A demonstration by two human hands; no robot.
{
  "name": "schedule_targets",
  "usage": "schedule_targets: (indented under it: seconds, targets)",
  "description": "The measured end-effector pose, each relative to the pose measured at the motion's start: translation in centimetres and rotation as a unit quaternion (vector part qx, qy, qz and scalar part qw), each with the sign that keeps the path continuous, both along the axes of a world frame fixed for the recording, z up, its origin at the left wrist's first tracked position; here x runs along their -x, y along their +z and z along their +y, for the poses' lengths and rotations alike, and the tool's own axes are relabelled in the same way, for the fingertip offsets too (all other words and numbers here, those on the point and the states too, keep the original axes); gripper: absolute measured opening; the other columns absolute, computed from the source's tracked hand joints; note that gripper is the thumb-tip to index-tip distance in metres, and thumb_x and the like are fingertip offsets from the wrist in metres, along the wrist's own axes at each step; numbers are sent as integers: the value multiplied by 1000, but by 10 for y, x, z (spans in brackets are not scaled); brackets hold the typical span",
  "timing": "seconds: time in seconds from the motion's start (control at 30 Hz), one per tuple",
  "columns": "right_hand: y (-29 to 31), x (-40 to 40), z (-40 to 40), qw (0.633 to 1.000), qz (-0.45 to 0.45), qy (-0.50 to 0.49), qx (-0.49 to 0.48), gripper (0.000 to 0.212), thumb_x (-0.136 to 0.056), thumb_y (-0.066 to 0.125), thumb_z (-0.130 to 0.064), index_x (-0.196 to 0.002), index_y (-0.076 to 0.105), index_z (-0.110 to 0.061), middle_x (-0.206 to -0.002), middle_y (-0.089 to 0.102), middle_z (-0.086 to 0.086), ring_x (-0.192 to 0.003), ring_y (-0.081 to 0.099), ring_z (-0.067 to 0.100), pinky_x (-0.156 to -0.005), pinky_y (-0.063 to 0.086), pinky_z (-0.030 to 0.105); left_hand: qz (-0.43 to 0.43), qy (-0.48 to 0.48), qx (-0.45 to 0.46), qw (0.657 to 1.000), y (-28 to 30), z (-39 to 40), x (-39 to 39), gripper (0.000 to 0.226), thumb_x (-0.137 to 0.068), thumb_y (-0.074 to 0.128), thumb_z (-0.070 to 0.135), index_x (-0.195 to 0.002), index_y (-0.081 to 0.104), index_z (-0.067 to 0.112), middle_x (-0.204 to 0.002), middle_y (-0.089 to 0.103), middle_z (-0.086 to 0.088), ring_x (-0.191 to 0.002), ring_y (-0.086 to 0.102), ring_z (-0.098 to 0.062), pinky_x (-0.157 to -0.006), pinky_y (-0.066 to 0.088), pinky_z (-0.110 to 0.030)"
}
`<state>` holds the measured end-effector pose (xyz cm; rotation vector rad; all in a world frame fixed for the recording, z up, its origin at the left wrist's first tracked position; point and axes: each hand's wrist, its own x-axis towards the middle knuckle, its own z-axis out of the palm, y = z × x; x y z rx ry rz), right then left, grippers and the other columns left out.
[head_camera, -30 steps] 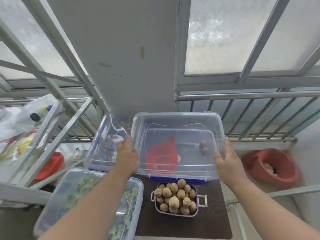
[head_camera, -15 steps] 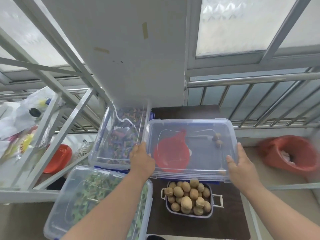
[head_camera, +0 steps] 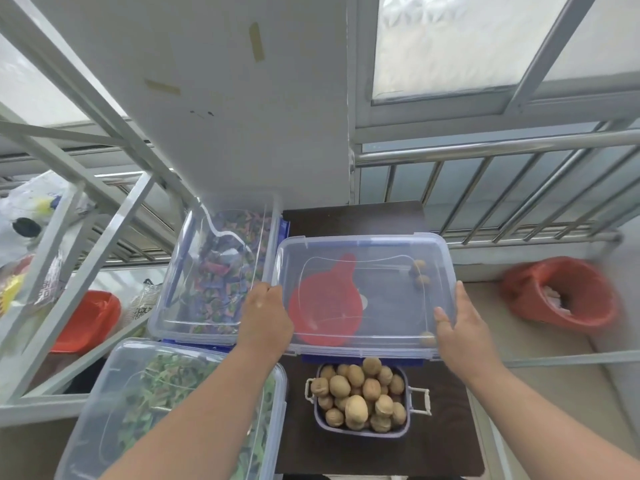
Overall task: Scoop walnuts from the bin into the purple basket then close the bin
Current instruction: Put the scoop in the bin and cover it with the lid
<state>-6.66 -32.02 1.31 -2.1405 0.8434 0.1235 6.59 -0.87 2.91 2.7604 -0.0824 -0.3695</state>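
A clear plastic lid (head_camera: pixel 377 247) lies flat over the walnut bin on the dark table. Through it I see a red scoop (head_camera: pixel 325 306) and a few loose walnuts (head_camera: pixel 419 273) inside. My left hand (head_camera: pixel 266 317) grips the lid's left edge. On the lid's right edge rests my right hand (head_camera: pixel 459 329), its fingers against the rim. In front of the bin stands the purple basket (head_camera: pixel 360 433), heaped with walnuts (head_camera: pixel 356 393).
Two more lidded clear bins sit to the left, one with coloured pieces (head_camera: pixel 218 271) and one with green leaves (head_camera: pixel 166 403). A metal rack (head_camera: pixel 86 237) is at far left. A red-lined waste bin (head_camera: pixel 561 292) stands on the floor at right.
The lid was held tilted up a second ago; it has come down and now lies flat on the bin. Both hands stayed on its left and right edges.
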Motion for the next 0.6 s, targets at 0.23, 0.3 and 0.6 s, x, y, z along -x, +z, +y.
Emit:
schedule_targets:
  seconds: [0.23, 0.3, 0.6]
  targets:
    - [-13, 3, 0, 1000, 8, 24, 8, 72, -110, 47, -30, -168, 9, -14, -173, 19, 12, -158, 22, 28, -127, 20, 41, -7, -60, -41, 997, 10, -6, 5, 50, -92, 49, -7, -139, 58, 6, -124, 50, -14, -114, 52, -34, -93, 48, -42]
    - [-15, 3, 3, 1000, 5, 21, 3, 71, -110, 45, -31, -168, 7, -15, -173, 18, 13, -158, 22, 30, -127, 20, 42, -8, -65, -44, 997, 11, -6, 6, 48, -92, 49, -7, -136, 61, 6, -123, 51, -13, -113, 52, -34, -93, 49, -42]
    - [-24, 5, 5, 1000, -13, 11, 21, 67, -112, 39, -30, -168, 7, -14, -172, 17, 14, -158, 20, 30, -128, 17, 41, -52, -92, -52, 993, -3, 4, 8, 44, -84, 60, -11, -125, 73, -1, -100, 61, -16, -93, 58, -37, -81, 55, -47]
